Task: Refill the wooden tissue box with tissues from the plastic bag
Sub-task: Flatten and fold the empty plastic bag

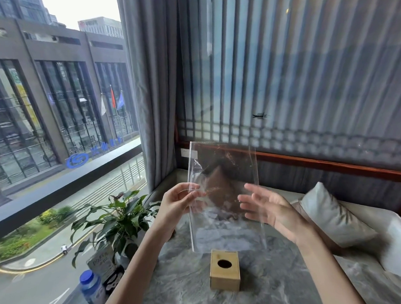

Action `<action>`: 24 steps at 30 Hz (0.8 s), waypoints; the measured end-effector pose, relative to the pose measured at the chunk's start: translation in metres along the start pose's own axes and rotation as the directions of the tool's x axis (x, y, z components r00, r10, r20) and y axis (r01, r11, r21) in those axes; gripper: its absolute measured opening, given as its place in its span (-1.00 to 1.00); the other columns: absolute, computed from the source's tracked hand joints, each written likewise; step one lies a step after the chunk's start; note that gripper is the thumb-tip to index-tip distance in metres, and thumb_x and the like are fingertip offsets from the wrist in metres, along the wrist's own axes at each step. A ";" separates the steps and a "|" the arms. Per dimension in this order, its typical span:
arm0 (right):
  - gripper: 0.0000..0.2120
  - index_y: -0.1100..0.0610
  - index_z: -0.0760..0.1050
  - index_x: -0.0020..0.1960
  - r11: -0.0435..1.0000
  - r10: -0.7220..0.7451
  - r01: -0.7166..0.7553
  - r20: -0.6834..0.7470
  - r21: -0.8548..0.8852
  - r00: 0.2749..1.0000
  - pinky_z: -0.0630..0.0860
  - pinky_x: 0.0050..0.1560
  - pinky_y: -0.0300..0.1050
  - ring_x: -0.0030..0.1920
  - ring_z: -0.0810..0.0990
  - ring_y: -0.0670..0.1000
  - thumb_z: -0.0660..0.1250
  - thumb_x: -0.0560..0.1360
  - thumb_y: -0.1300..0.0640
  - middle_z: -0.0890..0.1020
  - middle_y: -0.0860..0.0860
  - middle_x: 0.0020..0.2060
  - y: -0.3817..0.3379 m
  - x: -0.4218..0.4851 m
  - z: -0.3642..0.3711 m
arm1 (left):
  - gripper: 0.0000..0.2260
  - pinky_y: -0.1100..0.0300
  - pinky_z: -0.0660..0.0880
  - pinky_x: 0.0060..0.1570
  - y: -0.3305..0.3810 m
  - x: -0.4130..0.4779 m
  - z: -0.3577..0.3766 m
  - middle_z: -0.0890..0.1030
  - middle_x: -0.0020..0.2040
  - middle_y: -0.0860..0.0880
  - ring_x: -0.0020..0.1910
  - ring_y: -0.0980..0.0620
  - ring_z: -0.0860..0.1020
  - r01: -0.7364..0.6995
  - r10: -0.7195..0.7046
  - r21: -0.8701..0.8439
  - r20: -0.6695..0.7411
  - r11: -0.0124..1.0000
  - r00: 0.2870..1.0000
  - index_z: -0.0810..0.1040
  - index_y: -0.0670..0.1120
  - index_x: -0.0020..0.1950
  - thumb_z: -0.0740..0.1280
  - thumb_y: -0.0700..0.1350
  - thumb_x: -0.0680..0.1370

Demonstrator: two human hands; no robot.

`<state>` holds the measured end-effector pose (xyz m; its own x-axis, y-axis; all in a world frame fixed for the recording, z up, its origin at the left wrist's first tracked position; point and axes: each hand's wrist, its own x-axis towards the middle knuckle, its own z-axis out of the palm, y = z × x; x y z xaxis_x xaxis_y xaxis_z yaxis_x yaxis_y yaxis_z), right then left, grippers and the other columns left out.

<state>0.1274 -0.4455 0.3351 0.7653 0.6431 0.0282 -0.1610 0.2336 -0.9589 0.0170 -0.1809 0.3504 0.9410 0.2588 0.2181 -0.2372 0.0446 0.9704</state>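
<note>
A clear plastic bag [223, 196] hangs upright in the air above the table, see-through and flat, with no tissues visible in it. My left hand [177, 201] pinches its left edge between thumb and fingers. My right hand [268, 208] hovers at the bag's right side with fingers spread, partly behind the plastic, holding nothing. Below the bag, a small wooden tissue box [224, 272] stands on the grey marble table [279, 281], its round top hole dark, with no tissue showing.
A potted green plant [116, 217] stands at the table's left edge by the window. In front of it are a small sign [100, 261] and a blue-capped bottle [91, 288]. A cushion [333, 215] and white seat lie to the right.
</note>
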 end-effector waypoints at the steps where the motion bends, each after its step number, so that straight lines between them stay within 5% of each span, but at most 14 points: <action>1: -0.53 0.15 0.48 0.38 1.000 0.000 0.000 -0.009 -0.008 1.000 0.66 0.05 -0.02 0.12 0.69 0.13 0.42 0.49 0.12 0.66 0.21 0.19 0.003 -0.001 0.000 | -0.79 0.01 0.67 -0.08 -0.001 0.000 -0.001 0.70 0.04 -0.27 -0.11 -0.11 0.71 0.000 0.000 0.009 0.000 1.000 1.000 0.55 -0.28 0.18 0.36 -0.26 0.56; 8: -0.71 0.22 0.59 0.23 0.995 -0.045 0.033 -0.123 -0.094 0.991 0.67 -0.17 -0.13 -0.08 0.73 0.05 0.37 0.53 0.20 0.71 0.22 0.06 0.002 -0.003 0.003 | -0.68 -0.03 0.65 0.02 -0.014 0.004 -0.014 0.70 0.09 -0.23 0.04 -0.20 0.70 0.089 -0.081 -0.064 0.116 0.994 0.990 0.56 -0.16 0.25 0.40 -0.14 0.51; 12: -0.66 0.18 0.56 0.30 0.999 0.032 -0.031 0.007 -0.034 0.999 0.67 -0.04 -0.05 0.05 0.71 0.14 0.35 0.55 0.14 0.68 0.25 0.14 -0.005 -0.008 -0.004 | -0.61 0.02 0.67 -0.08 -0.016 0.003 -0.022 0.71 0.08 -0.21 0.02 -0.24 0.70 0.123 -0.116 -0.034 0.160 0.992 0.980 0.53 -0.19 0.30 0.41 -0.16 0.49; 16: -0.67 0.14 0.57 0.29 0.994 0.056 -0.051 0.054 -0.093 0.997 0.67 0.01 0.03 0.09 0.70 0.19 0.35 0.54 0.16 0.66 0.28 0.15 -0.007 -0.011 -0.010 | -0.76 -0.01 0.67 -0.07 -0.015 0.002 -0.026 0.71 0.08 -0.22 0.01 -0.27 0.69 0.123 -0.122 0.006 0.171 0.992 0.978 0.58 -0.17 0.23 0.37 -0.21 0.56; 21: -0.69 0.15 0.64 0.20 0.994 -0.002 -0.001 -0.022 -0.113 1.000 0.66 -0.16 -0.13 -0.05 0.74 0.12 0.39 0.46 0.16 0.71 0.27 0.04 -0.009 -0.013 -0.009 | -0.77 -0.03 0.68 -0.10 -0.015 0.000 -0.024 0.71 0.07 -0.21 -0.08 -0.13 0.71 0.143 -0.139 -0.008 0.176 0.990 0.974 0.56 -0.22 0.21 0.37 -0.22 0.57; 24: -0.70 0.13 0.66 0.17 0.991 -0.033 0.027 -0.043 -0.129 0.999 0.67 -0.16 -0.13 -0.09 0.74 0.09 0.39 0.46 0.13 0.72 0.25 0.01 -0.011 -0.012 -0.009 | -0.78 0.12 0.65 -0.24 -0.016 0.000 -0.020 0.72 0.05 -0.22 -0.24 -0.03 0.71 0.148 -0.137 -0.053 0.179 0.987 0.974 0.56 -0.21 0.22 0.35 -0.24 0.57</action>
<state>0.1259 -0.4623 0.3423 0.7960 0.6034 0.0473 -0.0587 0.1546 -0.9862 0.0154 -0.1621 0.3328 0.9924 0.0738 0.0983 -0.1076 0.1340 0.9851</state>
